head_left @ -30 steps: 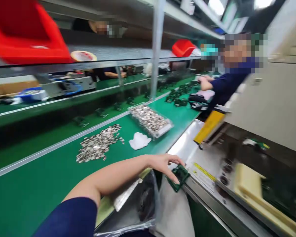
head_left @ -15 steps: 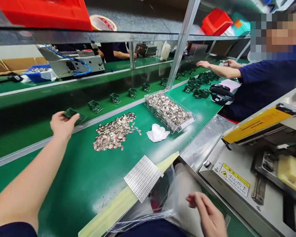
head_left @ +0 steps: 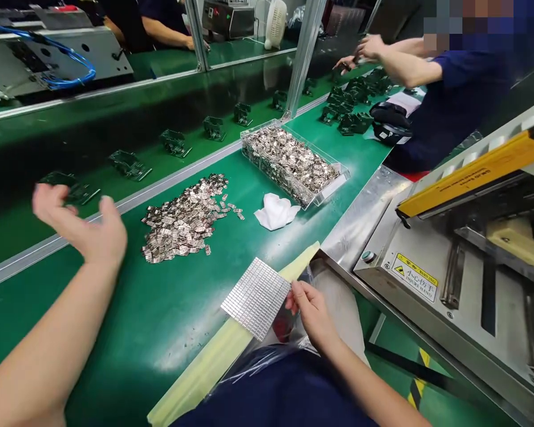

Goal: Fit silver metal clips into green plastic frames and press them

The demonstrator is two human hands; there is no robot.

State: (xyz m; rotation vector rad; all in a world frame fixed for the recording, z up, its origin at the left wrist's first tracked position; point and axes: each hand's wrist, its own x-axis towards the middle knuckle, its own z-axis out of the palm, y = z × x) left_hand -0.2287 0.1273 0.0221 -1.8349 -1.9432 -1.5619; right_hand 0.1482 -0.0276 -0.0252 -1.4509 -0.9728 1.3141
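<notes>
Closest in, the right hand (head_left: pixel 307 308) pinches the right-hand corner of a silver gridded plate (head_left: pixel 256 299) between thumb and fingers. The plate lies across a pale yellow strip (head_left: pixel 200 376) at the near edge of the green tabletop (head_left: pixel 129 332). Off to the right stands a metal machine (head_left: pixel 400 249) with a warning label and a yellow bar. The left hand (head_left: pixel 89 228) is raised, its fingers released and parted, thumb well away from them. Just beyond its fingertips sits a dark green assembly (head_left: pixel 73 187), the nearest in a spaced row behind a metal rail (head_left: pixel 137 198); whether they touch I cannot tell. Farther in on the tabletop are a loose heap of small metal pieces (head_left: pixel 182 222), a crumpled white wad (head_left: pixel 276 212) and a clear tray (head_left: pixel 330 188) full of similar pieces. Past these, a co-worker's hands (head_left: pixel 369 47) are above a cluster of green assemblies (head_left: pixel 351 107), beside a black case (head_left: pixel 391 121).
</notes>
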